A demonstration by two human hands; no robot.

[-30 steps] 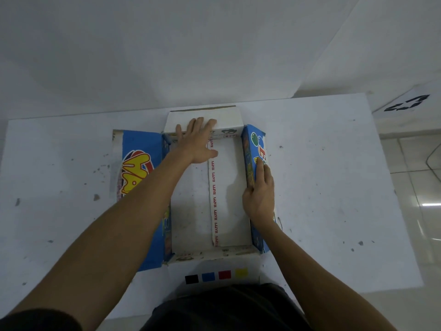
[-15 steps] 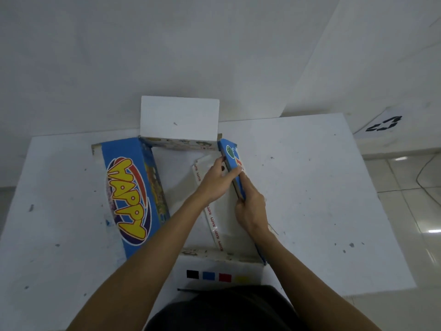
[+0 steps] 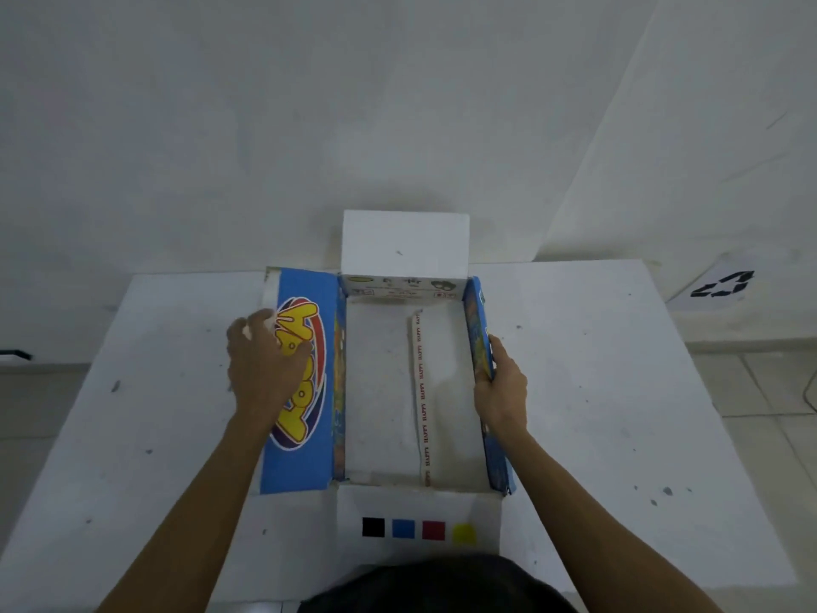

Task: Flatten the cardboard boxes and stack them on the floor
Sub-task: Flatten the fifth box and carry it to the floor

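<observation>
On the white table (image 3: 597, 391) the opened cardboard box (image 3: 384, 391) lies between both hands. The left hand (image 3: 265, 369) presses the spread blue flap (image 3: 305, 457), fingers loosely bent. The right hand (image 3: 502, 391) grips the upright right wall (image 3: 479, 329).

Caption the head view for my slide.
Left hand presses blue printed cardboard box flap flat; right hand grips its right wall.

Dim, flat, bluish light; soft shadows under the arms; slight motion blur; wide-angle bending at edges
</observation>
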